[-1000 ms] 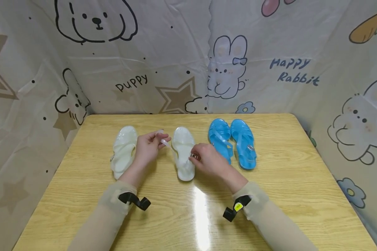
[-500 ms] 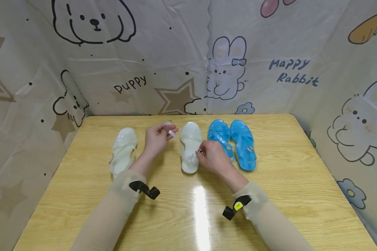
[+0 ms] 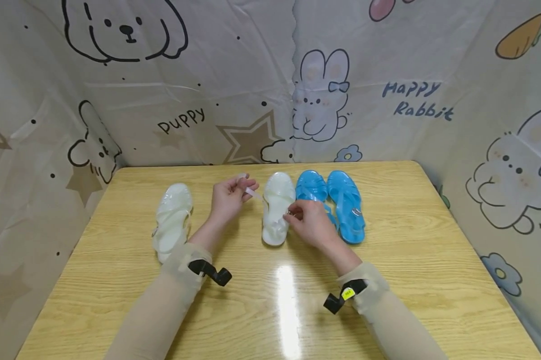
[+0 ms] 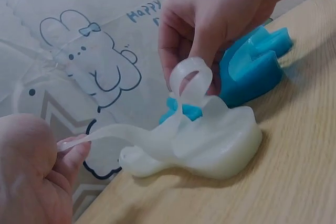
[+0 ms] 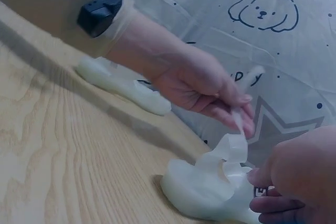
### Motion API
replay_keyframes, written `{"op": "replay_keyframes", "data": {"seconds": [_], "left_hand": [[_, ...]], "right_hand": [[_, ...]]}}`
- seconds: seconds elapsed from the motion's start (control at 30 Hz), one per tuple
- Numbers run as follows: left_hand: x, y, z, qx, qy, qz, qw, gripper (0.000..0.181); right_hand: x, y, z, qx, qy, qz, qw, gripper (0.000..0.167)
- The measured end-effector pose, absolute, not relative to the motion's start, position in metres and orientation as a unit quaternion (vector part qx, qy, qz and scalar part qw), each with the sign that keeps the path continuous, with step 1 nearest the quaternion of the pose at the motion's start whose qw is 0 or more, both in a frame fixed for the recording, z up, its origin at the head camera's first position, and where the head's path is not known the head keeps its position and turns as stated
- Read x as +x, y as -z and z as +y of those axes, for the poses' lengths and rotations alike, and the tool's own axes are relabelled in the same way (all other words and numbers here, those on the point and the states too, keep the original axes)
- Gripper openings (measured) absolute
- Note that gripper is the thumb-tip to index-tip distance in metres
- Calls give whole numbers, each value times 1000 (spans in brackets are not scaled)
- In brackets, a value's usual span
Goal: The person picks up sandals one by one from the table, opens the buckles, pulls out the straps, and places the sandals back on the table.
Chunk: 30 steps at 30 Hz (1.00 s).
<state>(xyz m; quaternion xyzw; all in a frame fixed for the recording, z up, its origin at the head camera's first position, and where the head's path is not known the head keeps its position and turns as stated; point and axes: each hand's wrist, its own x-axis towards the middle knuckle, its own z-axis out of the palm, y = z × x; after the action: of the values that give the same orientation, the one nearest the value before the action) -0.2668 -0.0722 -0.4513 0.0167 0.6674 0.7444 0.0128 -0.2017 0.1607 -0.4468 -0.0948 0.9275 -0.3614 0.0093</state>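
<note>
A white jelly sandal lies mid-table between my hands, its toe toward the back wall. My left hand pinches the loose end of its translucent strap and draws it out to the left. At the sandal's right edge, my right hand grips the small metal buckle between thumb and fingers. In the left wrist view, part of the strap stands up in a loop beside the right thumb. The right fingers partly hide the buckle.
A second white sandal lies to the left, partly behind my left forearm. Two blue sandals, a near one and a far one, stand close on the right. A printed cloth wall rises behind the wooden table.
The middle white sandal has shifted right and a little away from me, closer to the blue pair. My left hand has moved the same way, still pinching the strap, while the right hand keeps the buckle.
</note>
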Motion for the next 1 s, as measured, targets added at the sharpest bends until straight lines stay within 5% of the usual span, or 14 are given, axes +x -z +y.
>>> {"op": "replay_keyframes", "data": {"seconds": [0.57, 1.0], "left_hand": [[-225, 441, -127, 59, -705, 706, 8, 53], [-201, 424, -203, 41, -680, 730, -62, 47]], "right_hand": [[-196, 441, 158, -118, 545, 830, 4, 25], [-186, 439, 115, -198, 593, 779, 37, 26]]}}
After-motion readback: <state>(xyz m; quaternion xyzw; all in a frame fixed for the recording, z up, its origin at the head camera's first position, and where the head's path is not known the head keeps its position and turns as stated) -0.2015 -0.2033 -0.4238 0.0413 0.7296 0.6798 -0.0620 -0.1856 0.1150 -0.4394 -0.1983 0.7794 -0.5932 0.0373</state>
